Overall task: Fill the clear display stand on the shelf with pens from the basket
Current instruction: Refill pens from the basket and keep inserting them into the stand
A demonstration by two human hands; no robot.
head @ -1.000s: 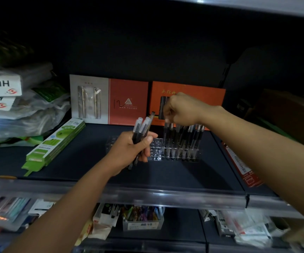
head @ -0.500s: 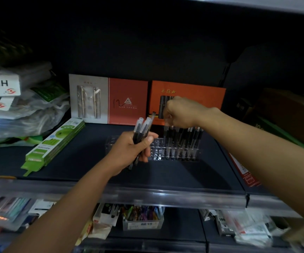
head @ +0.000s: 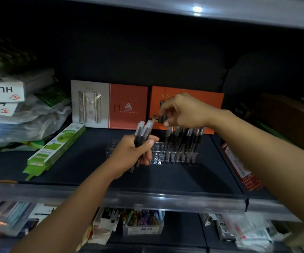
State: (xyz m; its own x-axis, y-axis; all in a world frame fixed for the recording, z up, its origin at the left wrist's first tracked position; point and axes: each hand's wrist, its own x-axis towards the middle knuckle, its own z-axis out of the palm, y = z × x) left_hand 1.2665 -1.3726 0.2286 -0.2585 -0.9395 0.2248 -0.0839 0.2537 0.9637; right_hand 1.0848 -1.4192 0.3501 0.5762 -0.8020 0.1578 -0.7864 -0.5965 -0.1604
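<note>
The clear display stand [head: 158,155] sits on the dark shelf [head: 85,161]. Its right half holds several dark pens [head: 182,141] standing upright, while the left slots hold none. In front of the stand's left part, my left hand [head: 134,152] grips a bundle of several pens [head: 144,129] with pale caps pointing up. My right hand [head: 182,111] hovers above the standing pens. Its thumb and fingers are loosely curled and apart, close to the top of the tallest pen in the bundle, and I see nothing held in them. The basket is not in view.
Two orange gift boxes [head: 128,106] [head: 215,99] lean against the back wall behind the stand. A green flat pack [head: 56,147] lies to the left, beside stacked bagged goods [head: 20,114]. A red pack [head: 238,165] lies on the right. The lower shelf holds a tub of coloured pens [head: 142,221].
My right hand has let go of the pen it was setting into the stand, then risen and moved left towards the bundle. My left hand has stayed in place.
</note>
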